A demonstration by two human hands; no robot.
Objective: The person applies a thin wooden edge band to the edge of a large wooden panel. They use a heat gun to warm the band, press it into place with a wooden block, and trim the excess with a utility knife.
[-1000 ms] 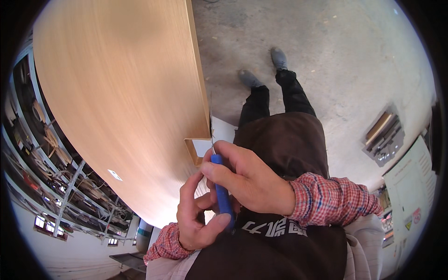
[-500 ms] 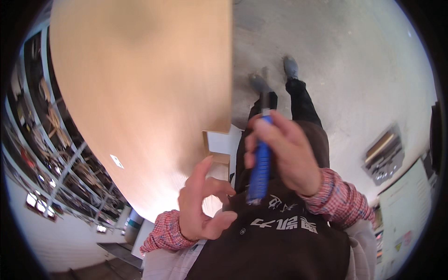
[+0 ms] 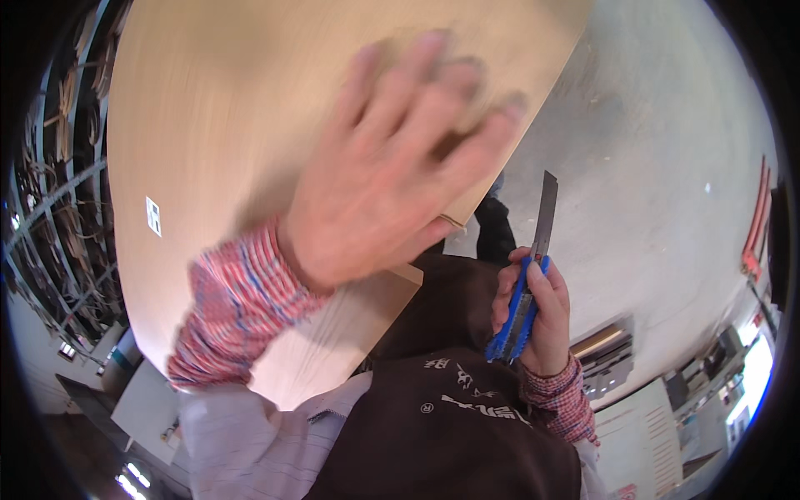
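Observation:
My right hand (image 3: 550, 325) is closed around the blue handle of a utility knife (image 3: 518, 312), in front of my dark apron (image 3: 450, 417). Its long grey blade is out and points up and away from me. My left hand (image 3: 375, 183) reaches over a large light wood-grain panel (image 3: 208, 108), back of the hand up, fingers spread and slightly blurred. Nothing shows in its grip. Whether the palm touches the panel near its right edge, I cannot tell. The notch in the panel's edge is mostly hidden behind this hand.
A small white label (image 3: 153, 217) is stuck on the panel. Racks with long thin pieces (image 3: 62, 167) stand at the left. Grey concrete floor (image 3: 658, 150) lies to the right, with a stack of boards (image 3: 602, 354) on it and red bars (image 3: 757, 225) beyond.
My left hand has moved up and forward over the panel, its fingers spreading. The knife has shifted right and lower, its blade now plainly visible. The view has turned, tilting the panel's edge.

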